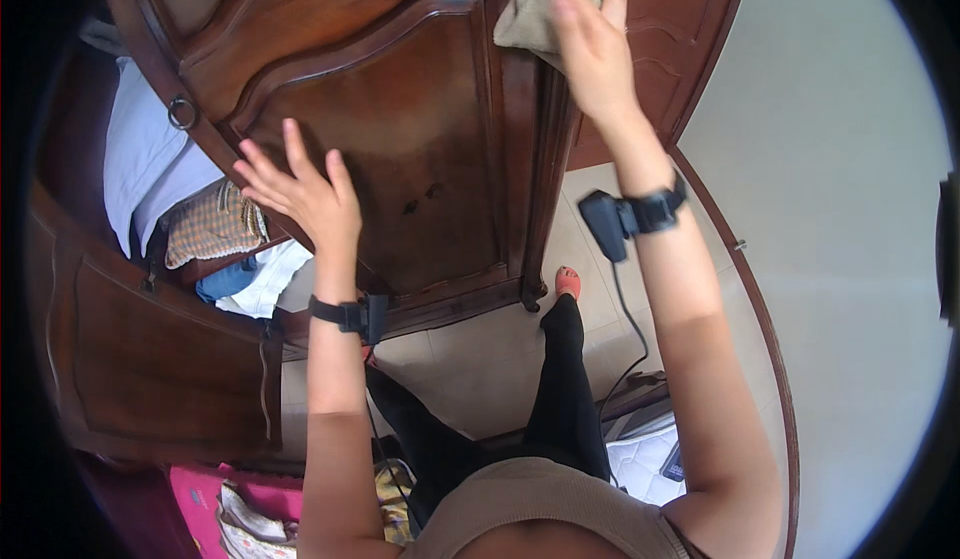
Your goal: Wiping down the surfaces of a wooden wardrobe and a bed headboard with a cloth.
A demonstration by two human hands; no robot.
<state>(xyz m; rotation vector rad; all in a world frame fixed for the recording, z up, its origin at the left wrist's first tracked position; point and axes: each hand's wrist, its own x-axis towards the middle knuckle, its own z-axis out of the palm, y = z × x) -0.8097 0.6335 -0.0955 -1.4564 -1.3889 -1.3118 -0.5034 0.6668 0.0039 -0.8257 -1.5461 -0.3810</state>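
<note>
A folded beige cloth (532, 17) lies against the upper right part of a dark brown wooden wardrobe door (400, 129). My right hand (597, 54) holds it there, with the palm over the cloth and the fingers stretched out. Lower on the left, my left hand (305, 194) is open at the door's left edge, fingers spread and holding nothing. Whether its fingertips touch the wood, I cannot tell. Close by on that edge hangs a dark ring pull (182, 113). Dull streaks and a few dark spots show on the door's panel.
Left of the door, the open wardrobe holds white cloth (150, 159), a checked fabric bundle (215, 224) and blue fabric (228, 279). Another wooden door (150, 359) stands at lower left. Pink fabric (200, 494) lies below it. A pale wall (830, 209) is on the right.
</note>
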